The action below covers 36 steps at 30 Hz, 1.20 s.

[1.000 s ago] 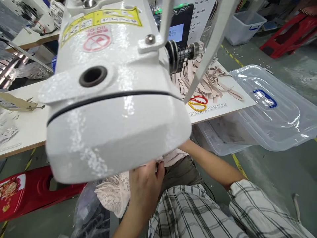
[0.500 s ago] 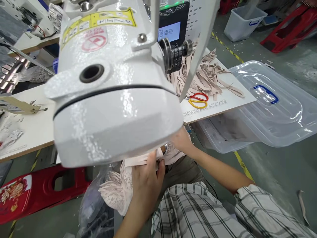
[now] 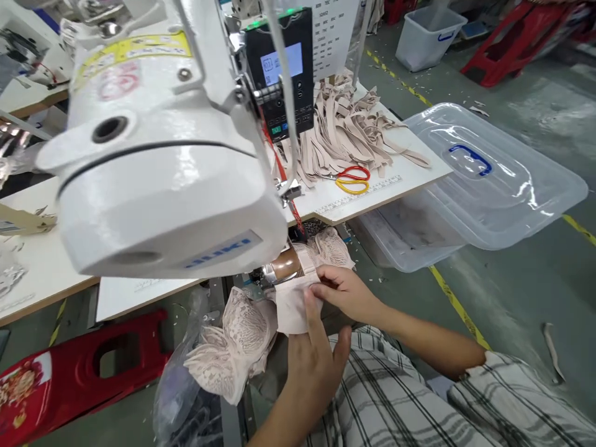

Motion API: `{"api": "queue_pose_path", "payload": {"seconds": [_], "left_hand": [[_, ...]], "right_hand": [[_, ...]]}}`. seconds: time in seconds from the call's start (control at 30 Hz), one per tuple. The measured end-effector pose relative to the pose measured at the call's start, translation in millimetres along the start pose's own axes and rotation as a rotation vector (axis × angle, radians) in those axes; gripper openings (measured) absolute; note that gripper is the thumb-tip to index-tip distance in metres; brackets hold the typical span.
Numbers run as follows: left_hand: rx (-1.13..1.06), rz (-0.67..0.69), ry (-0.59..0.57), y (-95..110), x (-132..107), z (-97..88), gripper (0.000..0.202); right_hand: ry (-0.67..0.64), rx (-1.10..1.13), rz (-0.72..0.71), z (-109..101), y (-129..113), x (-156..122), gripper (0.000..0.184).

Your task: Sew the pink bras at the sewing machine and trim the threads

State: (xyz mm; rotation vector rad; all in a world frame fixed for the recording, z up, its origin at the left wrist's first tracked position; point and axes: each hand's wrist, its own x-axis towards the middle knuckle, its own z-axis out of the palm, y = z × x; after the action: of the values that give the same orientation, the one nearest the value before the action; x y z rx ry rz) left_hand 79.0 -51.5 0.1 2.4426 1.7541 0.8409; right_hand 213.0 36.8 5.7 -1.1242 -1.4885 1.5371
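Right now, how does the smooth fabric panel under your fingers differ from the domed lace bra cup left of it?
Surface: the smooth fabric panel is plain; the domed lace bra cup is patterned.
Shape: the panel looks fairly flat, the cup bulges.
Contact: the left hand and right hand are at the panel; neither touches the cup.
Shared: both are pale pink.

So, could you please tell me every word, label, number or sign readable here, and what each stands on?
"JUKI": on the sewing machine.
Yellow label: too blurred.
Reddish sign: too blurred.
Control panel: too small.
Printed sheet: too small.
Ruler strip: numbers too small.
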Motion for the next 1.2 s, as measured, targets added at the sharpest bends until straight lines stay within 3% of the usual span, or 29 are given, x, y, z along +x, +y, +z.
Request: {"api": "queue_pose_path", "payload": {"seconds": [0.07, 0.17, 0.2, 0.27, 0.37, 0.43, 0.5, 0.57, 0.63, 0.7, 0.77, 0.83, 0.9, 1.03, 1.2], "left_hand": [[-0.209, -0.020, -0.098, -3.9, -2.9, -9.7, 0.081], [-0.456, -0.117, -0.285, -22.0, 0.5, -30.5, 0.050], [-0.470, -0.149, -0.291, -28.2, 3.0, -37.2, 0.037], [-0.451, -0.164, -0.195, -37.5, 9.6, -47.8, 0.021], [-0.465, -0.018, -0.085, -42.4, 22.7, -55.1, 0.033], [-0.446, 0.127, -0.144, -42.4, 32.0, -55.5, 0.044], [-0.390, 0.146, -0.252, -42.4, 39.0, -54.0, 0.041], [-0.337, -0.036, -0.363, -44.1, 42.3, -51.1, 0.037], [-0.443, -0.324, -0.511, -47.8, 42.4, -46.2, 0.045], [-0.799, -0.605, -0.671, -52.9, 40.6, -38.7, 0.049], [-1.232, -0.826, -0.731, -58.1, 37.9, -30.0, 0.048], [-1.488, -0.967, -0.650, -61.8, 34.6, -22.7, 0.046], [-1.505, -0.985, -0.512, -63.4, 31.2, -19.7, 0.043], [-1.172, -0.802, -0.387, -61.7, 27.3, -24.8, 0.039], [-0.903, -0.651, -0.345, -60.1, 27.2, -29.9, 0.035]], "right_hand": [[-0.027, 0.174, 0.050, -4.4, -0.3, -6.8, 0.042], [-0.086, 0.365, 0.118, -11.0, -2.1, -11.0, 0.043], [-0.114, 0.401, 0.134, -12.5, -2.5, -11.0, 0.043], [-0.167, 0.423, 0.156, -13.8, -2.5, -9.5, 0.042], [-0.260, 0.380, 0.159, -13.1, -2.5, -5.9, 0.036], [-0.350, 0.280, 0.089, -12.1, -4.9, -4.3, 0.033], [-0.430, 0.029, -0.077, -10.8, -9.2, -3.7, 0.031], [-0.400, -0.368, -0.305, -9.3, -13.0, -2.9, 0.031], [-0.300, -0.751, -0.516, -7.7, -13.6, -0.1, 0.032], [-0.234, -0.960, -0.674, -6.8, -9.8, 5.2, 0.035], [-0.237, -1.024, -0.792, -6.8, -3.3, 11.7, 0.037], [-0.235, -1.012, -0.862, -7.4, 3.2, 16.4, 0.035], [-0.176, -0.949, -0.843, -6.8, 7.7, 16.8, 0.028], [0.050, -0.769, -0.686, 2.3, 12.9, 7.7, 0.024], [0.007, -0.738, -0.539, 16.4, 18.4, 2.9, 0.032]]}}
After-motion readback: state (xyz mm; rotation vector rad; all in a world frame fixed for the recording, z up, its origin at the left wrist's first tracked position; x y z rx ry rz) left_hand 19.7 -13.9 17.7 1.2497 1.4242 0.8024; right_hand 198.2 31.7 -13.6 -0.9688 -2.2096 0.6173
